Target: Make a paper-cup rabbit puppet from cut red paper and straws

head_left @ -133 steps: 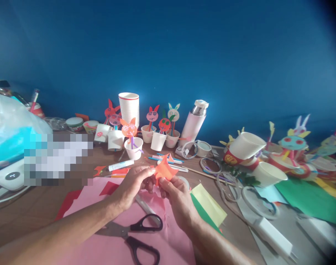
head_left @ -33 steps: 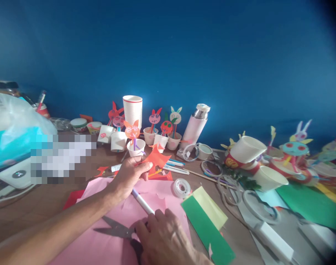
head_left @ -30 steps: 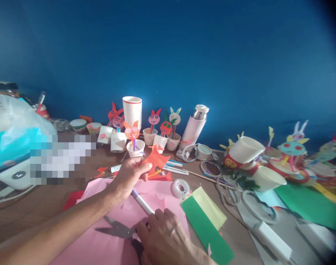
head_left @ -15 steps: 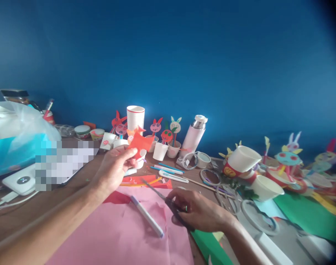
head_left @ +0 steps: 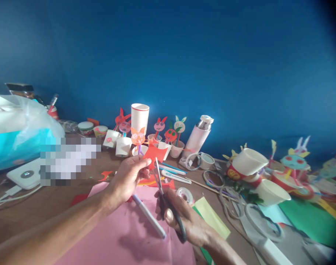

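Between the thumb and fingers of my left hand (head_left: 126, 176) is a small piece of orange-red paper (head_left: 156, 154), held up over the desk. My right hand (head_left: 181, 217) grips black-handled scissors (head_left: 161, 187), their blades slightly apart and pointing up at the paper's lower right edge. Whether the blades touch the paper I cannot tell. Beneath both hands lies a large pink sheet (head_left: 123, 235) with a capped white marker (head_left: 149, 217) on it. Red and orange paper scraps (head_left: 168, 183) lie just beyond the pink sheet.
Paper cups (head_left: 123, 146) with paper animal faces stand along the blue wall, beside a tall cup stack (head_left: 140, 117) and a pink thermos (head_left: 199, 136). A utility knife (head_left: 176, 176) and tape roll (head_left: 185, 195) lie mid-desk. At left are a power bank (head_left: 24, 175) and plastic bag (head_left: 43, 117).
My right hand has raised and turned the scissors upward, close to the orange-red paper. My left hand has shifted right and slightly down with the paper. The view has shifted slightly.
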A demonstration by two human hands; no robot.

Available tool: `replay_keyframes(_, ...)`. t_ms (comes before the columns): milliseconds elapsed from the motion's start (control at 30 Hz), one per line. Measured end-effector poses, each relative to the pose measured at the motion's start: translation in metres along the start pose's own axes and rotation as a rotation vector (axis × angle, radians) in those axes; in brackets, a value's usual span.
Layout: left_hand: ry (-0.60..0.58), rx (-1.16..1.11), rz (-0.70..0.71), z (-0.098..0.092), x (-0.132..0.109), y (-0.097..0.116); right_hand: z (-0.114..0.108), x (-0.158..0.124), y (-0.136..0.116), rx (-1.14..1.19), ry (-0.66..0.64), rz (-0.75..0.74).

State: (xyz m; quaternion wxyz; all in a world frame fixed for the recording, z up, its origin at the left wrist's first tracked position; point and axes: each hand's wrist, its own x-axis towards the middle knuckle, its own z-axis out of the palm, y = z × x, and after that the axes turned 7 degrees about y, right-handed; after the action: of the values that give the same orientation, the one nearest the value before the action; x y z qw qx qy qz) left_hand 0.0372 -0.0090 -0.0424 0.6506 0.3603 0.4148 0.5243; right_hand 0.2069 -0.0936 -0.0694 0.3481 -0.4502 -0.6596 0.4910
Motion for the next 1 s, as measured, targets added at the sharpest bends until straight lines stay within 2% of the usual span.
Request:
replay_keyframes(100,0.007,0.05,-0.011,0.004,-0.004,-0.008,0.003,0.003,0.002,0.051,0.068,-0.029)
replay_keyframes(333,-0.077,0.145,-0.011,0.005,-0.01,-0.028,0.006,0.006,0.007,0.103,0.15,-0.05)
replay_keyframes(667,-0.111,0.133,-0.034,0.006,-0.012,-0.028,0.01,0.003,0.007,0.025,0.178,-0.088)
replay_keyframes(1000,-0.119,0.159,-0.047,0.006,-0.011,-0.03,0.014,0.004,0.017,0.042,0.219,-0.058)
